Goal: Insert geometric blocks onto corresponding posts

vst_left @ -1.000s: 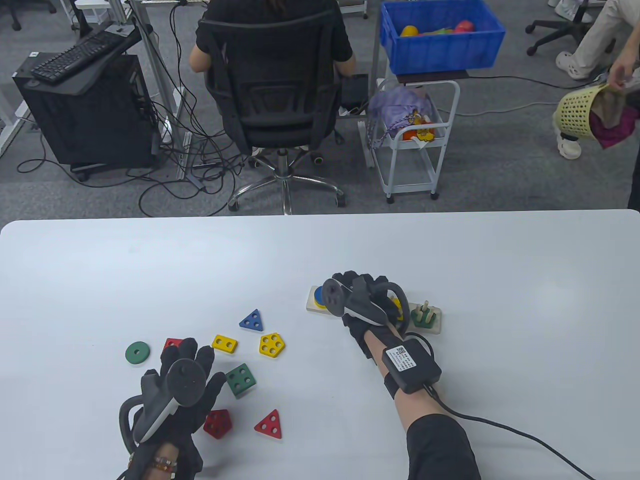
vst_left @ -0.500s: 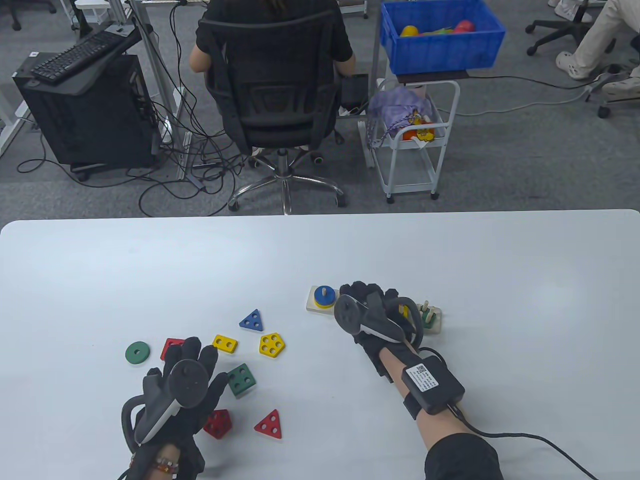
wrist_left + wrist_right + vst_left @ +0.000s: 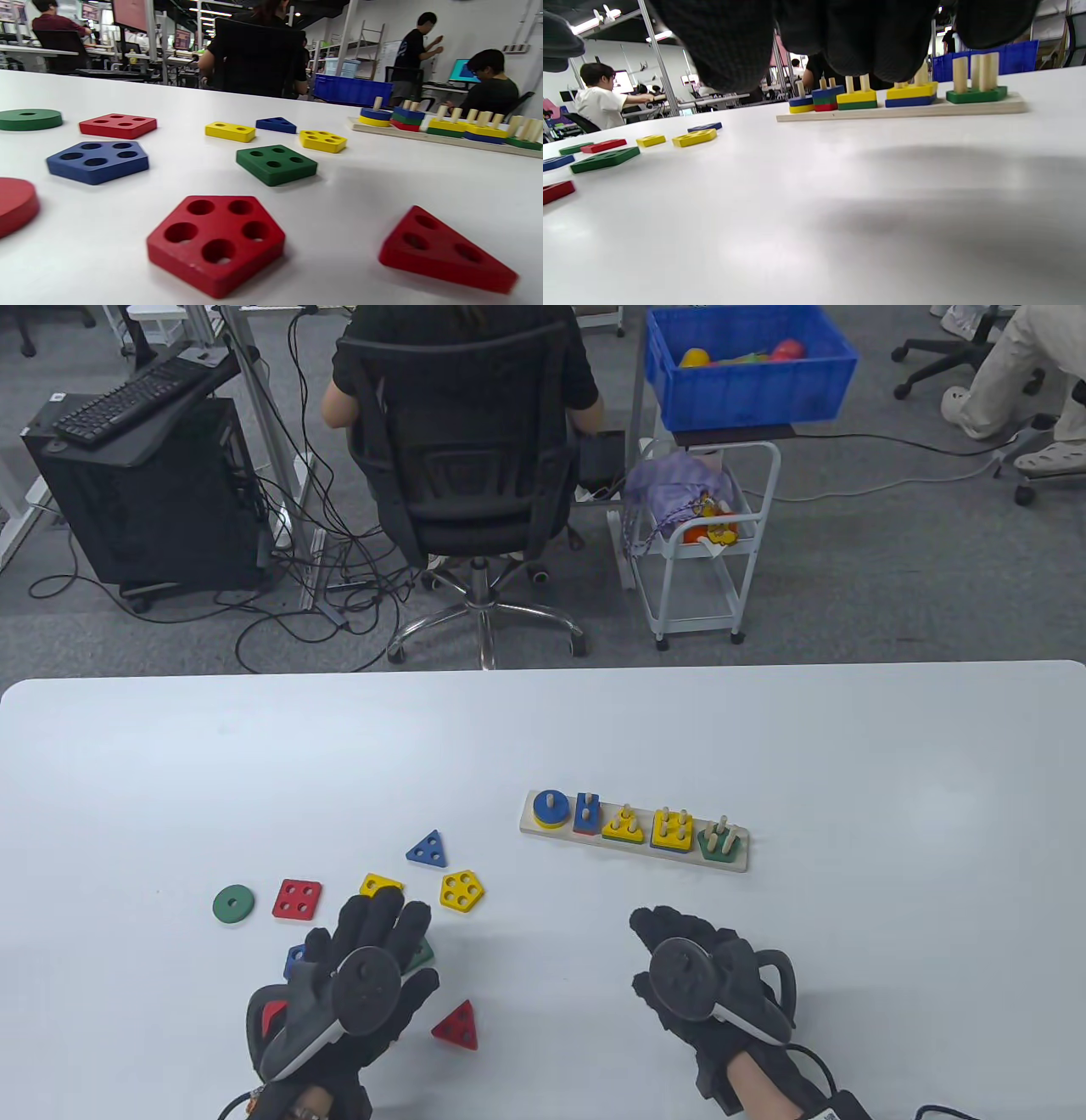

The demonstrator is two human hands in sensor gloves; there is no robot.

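Observation:
The wooden peg board [image 3: 526,830] stands right of centre with a blue disc [image 3: 550,806], a blue rectangle, a yellow triangle, a yellow square [image 3: 672,826] and a green pentagon [image 3: 721,843] on its posts. My right hand [image 3: 679,937] hovers empty near the front edge, well short of the board; its fingers [image 3: 865,34] hang low over the table. My left hand [image 3: 377,920] is spread over the green square [image 3: 275,164], holding nothing. Loose around it lie the red pentagon [image 3: 216,241], red triangle [image 3: 456,1025], blue pentagon [image 3: 97,161] and red square [image 3: 297,898].
Further loose blocks: green disc [image 3: 233,903], yellow rectangle [image 3: 373,884], yellow pentagon [image 3: 461,890], blue triangle [image 3: 428,849], and a red disc [image 3: 15,205] at the left wrist view's edge. The table's far edge [image 3: 543,672] borders an office chair.
My right hand has drawn back from the peg board toward the front edge, uncovering the blocks on the posts. My left hand has shifted right over the green square, uncovering the red square.

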